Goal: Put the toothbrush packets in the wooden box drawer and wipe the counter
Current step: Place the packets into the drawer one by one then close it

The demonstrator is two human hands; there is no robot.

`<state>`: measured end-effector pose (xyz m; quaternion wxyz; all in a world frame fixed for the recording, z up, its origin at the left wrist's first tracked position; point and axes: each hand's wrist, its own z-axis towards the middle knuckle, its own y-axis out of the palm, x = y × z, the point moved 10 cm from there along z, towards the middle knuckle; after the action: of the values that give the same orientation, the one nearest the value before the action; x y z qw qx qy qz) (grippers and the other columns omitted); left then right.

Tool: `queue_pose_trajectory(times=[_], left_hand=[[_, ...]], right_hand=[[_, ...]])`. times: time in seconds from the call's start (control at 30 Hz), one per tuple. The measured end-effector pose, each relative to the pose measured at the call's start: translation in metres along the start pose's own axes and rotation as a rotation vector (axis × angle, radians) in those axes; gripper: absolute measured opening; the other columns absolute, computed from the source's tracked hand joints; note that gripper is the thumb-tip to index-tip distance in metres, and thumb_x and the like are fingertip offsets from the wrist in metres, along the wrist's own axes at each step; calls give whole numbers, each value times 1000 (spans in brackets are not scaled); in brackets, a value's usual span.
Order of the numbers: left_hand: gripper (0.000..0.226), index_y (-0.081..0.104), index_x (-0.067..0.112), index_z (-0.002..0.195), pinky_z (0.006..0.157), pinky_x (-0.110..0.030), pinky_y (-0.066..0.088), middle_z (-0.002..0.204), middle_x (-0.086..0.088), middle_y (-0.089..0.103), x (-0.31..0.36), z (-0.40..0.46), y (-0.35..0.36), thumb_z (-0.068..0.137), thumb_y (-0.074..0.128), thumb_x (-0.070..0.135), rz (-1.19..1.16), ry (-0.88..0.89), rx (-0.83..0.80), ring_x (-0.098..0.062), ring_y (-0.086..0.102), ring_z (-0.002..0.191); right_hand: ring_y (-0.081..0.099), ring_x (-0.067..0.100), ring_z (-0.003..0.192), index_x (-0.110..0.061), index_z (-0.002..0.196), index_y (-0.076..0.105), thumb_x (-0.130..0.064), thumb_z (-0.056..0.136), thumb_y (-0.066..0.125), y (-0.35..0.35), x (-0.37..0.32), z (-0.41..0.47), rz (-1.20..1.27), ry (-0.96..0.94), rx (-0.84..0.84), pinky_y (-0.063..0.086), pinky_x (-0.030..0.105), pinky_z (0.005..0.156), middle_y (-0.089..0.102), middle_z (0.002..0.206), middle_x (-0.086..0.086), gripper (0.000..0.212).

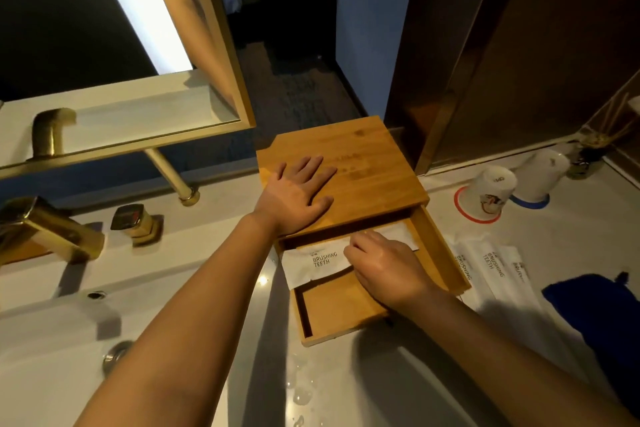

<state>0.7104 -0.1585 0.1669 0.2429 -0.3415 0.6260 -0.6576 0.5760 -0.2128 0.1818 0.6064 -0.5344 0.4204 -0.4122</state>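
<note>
Currently the packet (313, 262) overhangs the drawer (343, 305) edge under the right hand (384, 263) fingers; closing could crumple it, left hand (294, 194) flat, open.

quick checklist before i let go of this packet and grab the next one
1. Drawer pulled open far enough: ok.
2. Left hand flat on the box lid, steadying it: ok.
3. Packet lying flat inside the drawer: not ok, its left end sticks out over the drawer's side wall.
4. Right hand on the packet to nudge it in: ok; the grip itself is hidden, cannot tell.
5. More packets waiting on the counter right of the drawer: ok.
6. Counter dry: not ok, water drops sit in front of the drawer; blue cloth lies at the right.
</note>
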Motion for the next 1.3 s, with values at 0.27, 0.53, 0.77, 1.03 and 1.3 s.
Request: queue_pose_trajectory(times=[0.27,0.53,0.77,1.03,1.3], left_hand=[[63,6,39,146,116,-51,-3,160,5,3,-1,-1,2,88,15,61,8,-6,-3,-18,0,147],[63,12,40,146,116,-50,-2,159,5,7,-1,-1,-1,87,19,62,-25,-7,28,-17,3,147],[63,15,39,146,116,-50,-2,159,5,10,-1,-1,-3,87,22,61,-44,-4,41,-17,5,147],[63,16,38,145,117,-50,0,159,5,12,-1,-2,-4,86,23,61,-51,1,52,-17,6,147],[66,18,38,145,117,-51,1,159,4,14,-2,-1,-3,84,19,63,-46,-3,58,-16,7,147]], right_hand=[[53,26,106,-15,115,56,-16,86,60,22,19,-5,-3,215,-248,48,34,79,58,117,9,30],[8,34,143,-37,145,9,-56,92,28,50,15,-27,77,380,-501,13,49,114,11,157,6,59],[-8,35,143,-42,143,-5,-61,90,20,62,22,-13,65,378,-526,3,56,113,-7,158,4,62],[2,38,143,-37,145,8,-61,90,17,64,27,8,50,423,-414,6,60,111,12,157,8,60],[12,39,140,-31,141,25,-58,92,20,64,25,18,32,462,-391,12,60,109,27,150,11,56]])
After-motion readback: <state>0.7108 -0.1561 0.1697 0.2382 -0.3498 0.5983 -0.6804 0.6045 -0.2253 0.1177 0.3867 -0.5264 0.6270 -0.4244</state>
